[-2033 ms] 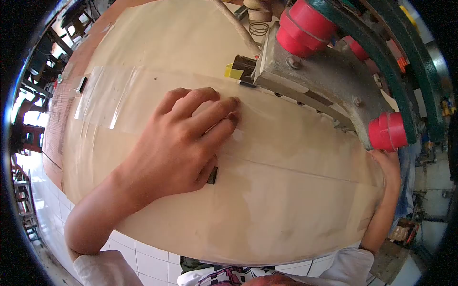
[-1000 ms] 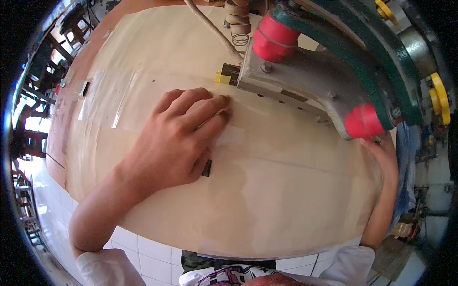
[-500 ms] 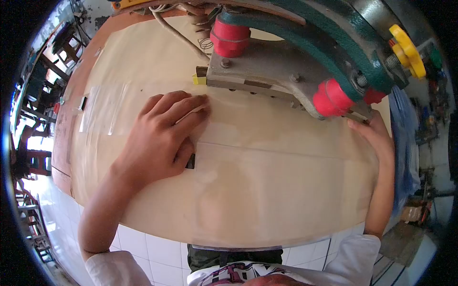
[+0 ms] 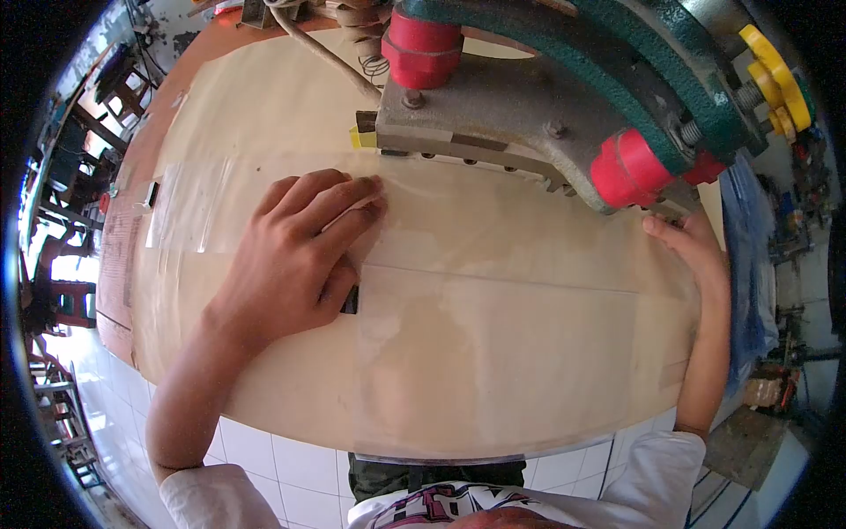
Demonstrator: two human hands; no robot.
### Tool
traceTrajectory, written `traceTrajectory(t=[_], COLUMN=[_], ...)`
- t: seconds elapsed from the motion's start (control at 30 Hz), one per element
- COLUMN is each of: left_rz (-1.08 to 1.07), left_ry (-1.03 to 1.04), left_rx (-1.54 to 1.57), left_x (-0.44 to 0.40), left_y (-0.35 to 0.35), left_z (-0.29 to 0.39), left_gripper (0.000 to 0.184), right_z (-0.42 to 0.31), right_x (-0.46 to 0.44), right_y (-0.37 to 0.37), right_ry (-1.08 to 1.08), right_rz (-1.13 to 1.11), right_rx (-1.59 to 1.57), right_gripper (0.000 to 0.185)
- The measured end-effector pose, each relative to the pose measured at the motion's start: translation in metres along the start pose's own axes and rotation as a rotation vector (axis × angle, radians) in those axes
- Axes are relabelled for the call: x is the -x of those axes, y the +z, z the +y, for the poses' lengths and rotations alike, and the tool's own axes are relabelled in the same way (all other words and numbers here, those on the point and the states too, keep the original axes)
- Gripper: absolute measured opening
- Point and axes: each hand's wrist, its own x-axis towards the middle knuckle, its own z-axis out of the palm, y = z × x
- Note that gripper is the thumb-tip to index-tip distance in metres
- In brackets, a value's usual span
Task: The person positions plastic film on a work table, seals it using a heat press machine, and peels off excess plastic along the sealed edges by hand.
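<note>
A clear plastic sheet (image 4: 502, 353) lies over the pale board, with a seam or edge line running across it. My left hand (image 4: 300, 251) is bent over its left side, fingers curled and closed on the film near the machine's left end. A small dark piece (image 4: 351, 301) shows under the left thumb. At the sheet's far right, my right hand (image 4: 692, 247) has its thumb laid on the film; its other fingers are partly hidden beside the machine. Above the sheet hangs a green press machine (image 4: 564, 115) with a grey metal plate and red knobs.
The pale board (image 4: 264, 379) covers a reddish-brown table (image 4: 119, 256). A folded clear plastic strip (image 4: 189, 203) lies at the left. Yellow tape (image 4: 362, 137) marks the plate's left end. A yellow knob (image 4: 780, 79) sits at upper right, and blue plastic (image 4: 749, 264) hangs beside the board.
The machine's plate and red knobs have risen slightly off the sheet and look larger. Both hands stay almost where they were.
</note>
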Motion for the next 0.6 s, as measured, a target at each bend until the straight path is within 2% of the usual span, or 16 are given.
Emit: traceTrajectory(t=[0.23, 0.6], left_rz=[-0.075, -0.067], left_ry=[-0.012, -0.011], left_rx=[-0.015, -0.031], left_x=[0.0, 0.002], left_y=[-0.004, -0.003], left_z=[0.001, 0.001], left_gripper=[0.052, 0.051], right_z=[-0.002, -0.017], right_x=[0.0, 0.005], right_y=[0.0, 0.002], right_ry=[0.014, 0.075], right_rz=[0.003, 0.005], right_rx=[0.005, -0.014], right_gripper=[0.029, 0.029])
